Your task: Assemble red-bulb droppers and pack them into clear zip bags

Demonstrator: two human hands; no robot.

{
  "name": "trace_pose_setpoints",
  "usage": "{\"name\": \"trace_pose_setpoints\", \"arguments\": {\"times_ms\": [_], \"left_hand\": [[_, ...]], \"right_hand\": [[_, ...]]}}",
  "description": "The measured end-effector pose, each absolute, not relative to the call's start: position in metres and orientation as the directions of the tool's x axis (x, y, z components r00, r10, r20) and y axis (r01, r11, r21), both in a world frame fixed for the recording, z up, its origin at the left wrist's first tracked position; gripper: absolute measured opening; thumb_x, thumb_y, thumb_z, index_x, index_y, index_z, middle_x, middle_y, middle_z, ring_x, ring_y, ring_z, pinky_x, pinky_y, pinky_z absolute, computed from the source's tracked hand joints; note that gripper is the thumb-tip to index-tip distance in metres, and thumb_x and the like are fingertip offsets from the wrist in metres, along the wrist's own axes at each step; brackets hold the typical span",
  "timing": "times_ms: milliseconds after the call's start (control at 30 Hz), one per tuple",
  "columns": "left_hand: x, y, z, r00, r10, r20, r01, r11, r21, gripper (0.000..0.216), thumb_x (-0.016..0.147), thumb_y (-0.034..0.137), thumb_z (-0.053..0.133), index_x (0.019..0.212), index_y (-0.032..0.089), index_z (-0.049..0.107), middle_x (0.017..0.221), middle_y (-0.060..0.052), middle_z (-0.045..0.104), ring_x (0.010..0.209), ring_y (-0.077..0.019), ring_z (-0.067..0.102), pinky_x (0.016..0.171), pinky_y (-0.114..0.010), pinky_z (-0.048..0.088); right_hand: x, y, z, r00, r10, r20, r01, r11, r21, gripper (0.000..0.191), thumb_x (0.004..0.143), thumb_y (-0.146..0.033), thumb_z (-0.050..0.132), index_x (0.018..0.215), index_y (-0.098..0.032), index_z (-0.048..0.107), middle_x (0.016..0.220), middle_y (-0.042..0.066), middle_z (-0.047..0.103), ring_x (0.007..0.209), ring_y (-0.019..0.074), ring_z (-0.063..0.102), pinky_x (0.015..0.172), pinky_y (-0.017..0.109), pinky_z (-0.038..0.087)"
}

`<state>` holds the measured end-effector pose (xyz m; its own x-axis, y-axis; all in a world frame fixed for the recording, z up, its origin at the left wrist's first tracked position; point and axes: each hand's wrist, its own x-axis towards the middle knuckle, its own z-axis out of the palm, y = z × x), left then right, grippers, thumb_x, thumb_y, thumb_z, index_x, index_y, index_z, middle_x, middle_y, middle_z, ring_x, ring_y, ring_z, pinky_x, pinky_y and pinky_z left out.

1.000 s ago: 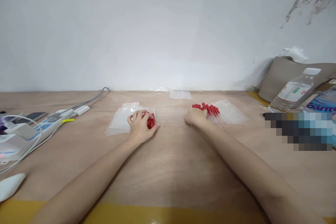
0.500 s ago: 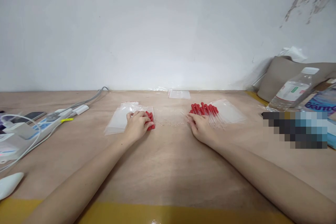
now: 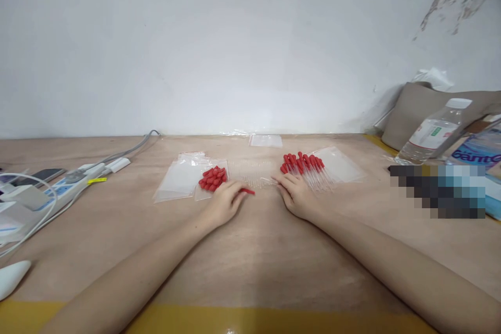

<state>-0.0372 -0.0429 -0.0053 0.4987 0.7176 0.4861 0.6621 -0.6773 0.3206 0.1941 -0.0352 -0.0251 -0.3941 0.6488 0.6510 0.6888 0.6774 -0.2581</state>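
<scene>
Between the thumb and fingers of my left hand (image 3: pixel 228 201) is a red rubber dropper bulb (image 3: pixel 249 191), its end pointing right. My right hand (image 3: pixel 296 194) pinches a thin clear dropper tube (image 3: pixel 267 181), which sticks out leftward. Bulb and tube are apart. A heap of loose red bulbs (image 3: pixel 212 179) rests on a clear bag behind my left hand. Several bare clear tubes (image 3: pixel 248 168) lie side by side in the middle. Behind my right hand, droppers with red bulbs on them (image 3: pixel 304 162) lie in a group, partly hidden by that hand.
Clear zip bags lie at left (image 3: pixel 174 180) and right (image 3: pixel 340 164), plus a small bag (image 3: pixel 266 140) by the wall. A power strip (image 3: pixel 64 190) with cables is at far left. On the right stand a water bottle (image 3: pixel 432 133) and a grey-brown container (image 3: pixel 407 115).
My left hand has moved right and nearer from the bulb heap, bringing one red bulb with it. My right hand stays almost in place; the tube in it now points more level.
</scene>
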Motion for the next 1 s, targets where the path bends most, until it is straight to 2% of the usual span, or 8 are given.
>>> {"name": "trace_pose_setpoints", "arguments": {"times_ms": [133, 233, 333, 467, 567, 667, 800, 1000], "left_hand": [[-0.029, -0.046, -0.012, 0.528, 0.714, 0.460, 0.708, -0.669, 0.225, 0.025, 0.082, 0.025, 0.049, 0.104, 0.024, 0.059, 0.103, -0.005, 0.062, 0.097, -0.0216, 0.052, 0.087, -0.042, 0.033], [-0.027, -0.044, -0.012, 0.532, 0.694, 0.484, 0.745, -0.656, 0.121, 0.028, 0.079, 0.037, 0.053, 0.102, 0.025, 0.062, 0.123, -0.008, 0.051, 0.115, -0.0281, 0.039, 0.094, -0.050, 0.023], [-0.025, -0.041, -0.012, 0.564, 0.673, 0.478, 0.739, -0.670, 0.071, 0.023, 0.081, 0.037, 0.051, 0.094, 0.026, 0.066, 0.133, -0.007, 0.040, 0.124, -0.0294, 0.029, 0.096, -0.051, 0.020], [-0.022, -0.038, -0.014, 0.512, 0.678, 0.527, 0.731, -0.666, 0.147, 0.019, 0.084, 0.031, 0.048, 0.090, 0.025, 0.066, 0.123, -0.005, 0.051, 0.119, -0.0254, 0.037, 0.093, -0.045, 0.027], [-0.021, -0.038, -0.014, 0.485, 0.699, 0.525, 0.689, -0.676, 0.262, 0.021, 0.087, 0.029, 0.043, 0.093, 0.022, 0.061, 0.102, -0.005, 0.062, 0.100, -0.0196, 0.051, 0.086, -0.037, 0.035], [-0.020, -0.039, -0.013, 0.517, 0.697, 0.497, 0.650, -0.697, 0.302, 0.019, 0.088, 0.028, 0.041, 0.094, 0.021, 0.057, 0.090, -0.002, 0.065, 0.085, -0.0161, 0.057, 0.086, -0.036, 0.035], [-0.019, -0.040, -0.013, 0.533, 0.672, 0.514, 0.631, -0.720, 0.288, 0.015, 0.087, 0.028, 0.043, 0.092, 0.022, 0.056, 0.089, 0.001, 0.065, 0.081, -0.0146, 0.058, 0.090, -0.036, 0.032], [-0.022, -0.041, -0.017, 0.552, 0.659, 0.510, 0.530, -0.750, 0.396, 0.018, 0.088, 0.027, 0.042, 0.096, 0.020, 0.056, 0.088, -0.002, 0.063, 0.081, -0.0135, 0.058, 0.071, -0.025, 0.044]], "right_hand": [[0.195, -0.036, -0.026, -0.464, 0.596, 0.656, 0.646, 0.734, -0.210, 0.024, 0.087, -0.019, 0.038, 0.099, -0.018, 0.059, 0.085, 0.006, 0.059, 0.079, 0.0150, 0.055, 0.076, 0.033, 0.036], [0.195, -0.035, -0.027, -0.477, 0.568, 0.670, 0.639, 0.748, -0.179, 0.019, 0.085, -0.023, 0.045, 0.093, -0.020, 0.062, 0.081, 0.004, 0.059, 0.075, 0.0132, 0.054, 0.077, 0.032, 0.034], [0.195, -0.034, -0.029, -0.460, 0.553, 0.695, 0.653, 0.741, -0.157, 0.019, 0.084, -0.027, 0.048, 0.091, -0.020, 0.064, 0.079, 0.004, 0.060, 0.073, 0.0123, 0.054, 0.077, 0.033, 0.032], [0.195, -0.034, -0.032, -0.444, 0.540, 0.715, 0.682, 0.721, -0.122, 0.022, 0.085, -0.029, 0.047, 0.097, -0.023, 0.064, 0.078, 0.003, 0.060, 0.072, 0.0118, 0.053, 0.079, 0.034, 0.031], [0.193, -0.037, -0.030, -0.458, 0.537, 0.708, 0.680, 0.725, -0.110, 0.021, 0.085, -0.029, 0.047, 0.096, -0.025, 0.064, 0.080, 0.003, 0.062, 0.074, 0.0118, 0.054, 0.082, 0.035, 0.030], [0.190, -0.040, -0.027, -0.443, 0.555, 0.704, 0.685, 0.716, -0.133, 0.021, 0.086, -0.029, 0.046, 0.096, -0.024, 0.064, 0.083, 0.003, 0.065, 0.075, 0.0119, 0.055, 0.084, 0.035, 0.030], [0.190, -0.040, -0.026, -0.455, 0.570, 0.684, 0.676, 0.722, -0.152, 0.023, 0.087, -0.030, 0.044, 0.096, -0.024, 0.064, 0.086, 0.003, 0.067, 0.076, 0.0115, 0.056, 0.086, 0.034, 0.029], [0.194, -0.038, -0.029, -0.516, 0.523, 0.678, 0.631, 0.768, -0.113, 0.022, 0.087, -0.026, 0.043, 0.099, -0.026, 0.062, 0.085, 0.001, 0.067, 0.074, 0.0099, 0.057, 0.088, 0.035, 0.026]]}}
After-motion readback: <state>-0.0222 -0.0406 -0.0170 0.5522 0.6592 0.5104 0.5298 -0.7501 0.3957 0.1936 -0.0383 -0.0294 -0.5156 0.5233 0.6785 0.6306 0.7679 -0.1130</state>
